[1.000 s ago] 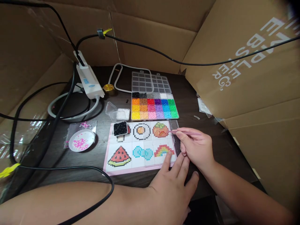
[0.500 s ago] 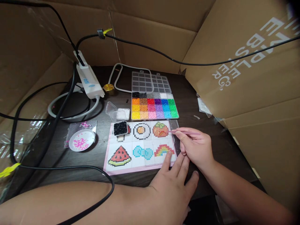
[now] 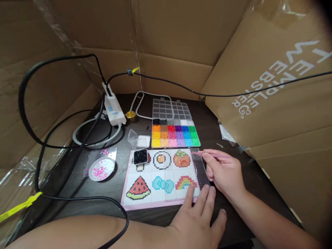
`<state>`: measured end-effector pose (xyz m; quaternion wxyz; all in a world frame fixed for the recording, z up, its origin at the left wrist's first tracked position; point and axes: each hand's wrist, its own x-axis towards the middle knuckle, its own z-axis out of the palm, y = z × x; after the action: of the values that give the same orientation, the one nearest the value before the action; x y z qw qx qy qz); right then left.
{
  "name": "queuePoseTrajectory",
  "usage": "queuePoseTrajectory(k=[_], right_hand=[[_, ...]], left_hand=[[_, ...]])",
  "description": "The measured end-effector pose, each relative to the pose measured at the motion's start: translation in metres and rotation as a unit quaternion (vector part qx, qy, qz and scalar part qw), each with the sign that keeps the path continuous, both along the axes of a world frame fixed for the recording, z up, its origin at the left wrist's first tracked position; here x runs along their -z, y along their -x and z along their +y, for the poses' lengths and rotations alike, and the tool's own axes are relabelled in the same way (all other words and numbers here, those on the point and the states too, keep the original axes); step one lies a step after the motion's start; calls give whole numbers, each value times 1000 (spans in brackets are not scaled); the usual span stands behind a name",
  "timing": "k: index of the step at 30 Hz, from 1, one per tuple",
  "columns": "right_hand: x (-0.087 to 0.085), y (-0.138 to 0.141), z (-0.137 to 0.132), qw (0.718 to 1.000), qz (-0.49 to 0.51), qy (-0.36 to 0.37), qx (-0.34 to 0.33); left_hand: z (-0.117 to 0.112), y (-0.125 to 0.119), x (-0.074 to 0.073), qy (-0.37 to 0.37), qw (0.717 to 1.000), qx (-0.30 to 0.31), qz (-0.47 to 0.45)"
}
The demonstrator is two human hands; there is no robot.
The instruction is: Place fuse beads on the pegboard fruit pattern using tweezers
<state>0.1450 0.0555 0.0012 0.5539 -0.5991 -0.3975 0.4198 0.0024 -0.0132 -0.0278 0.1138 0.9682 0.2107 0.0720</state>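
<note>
My right hand (image 3: 224,171) pinches pink tweezers (image 3: 218,155), their tips pointing left at the right edge of an orange fruit picture (image 3: 181,160). My left hand (image 3: 198,216) lies with fingers spread, its index fingertip at the rainbow picture (image 3: 185,182) and its other fingers by a clear pegboard (image 3: 201,169). This board covers the right part of a pink-edged pattern sheet (image 3: 155,197) and reaches past it onto the table. Whether the tweezer tips hold a bead is too small to tell. A small box of black beads (image 3: 140,157) stands on the sheet's upper left.
Behind the sheet lies an open compartment case (image 3: 178,147) of coloured beads. To its left is a small box of white beads (image 3: 143,141). A white dish (image 3: 111,165) with pink beads rests partly on another pegboard (image 3: 90,157). Black cables (image 3: 124,207) loop across the left side.
The camera view has tilted, so everything sits lower and further right. The tweezers stay in my right hand beside the fruit picture; my left hand remains spread at the sheet.
</note>
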Motion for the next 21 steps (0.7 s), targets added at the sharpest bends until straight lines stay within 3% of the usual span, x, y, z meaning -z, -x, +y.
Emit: queuePoseTrajectory(k=[6, 10, 14, 21], right_hand=[[-20, 20, 61, 995, -32, -92, -2], [-17, 45, 95, 994, -5, -105, -6], [-7, 57, 102, 997, -23, -68, -1], [-3, 55, 99, 997, -38, -53, -29]], left_hand=[[1, 0, 1, -15, 1000, -6, -10], [1, 1, 2, -30, 999, -4, -22], [1, -1, 5, -48, 998, -13, -38], [2, -1, 5, -68, 997, -17, -40]])
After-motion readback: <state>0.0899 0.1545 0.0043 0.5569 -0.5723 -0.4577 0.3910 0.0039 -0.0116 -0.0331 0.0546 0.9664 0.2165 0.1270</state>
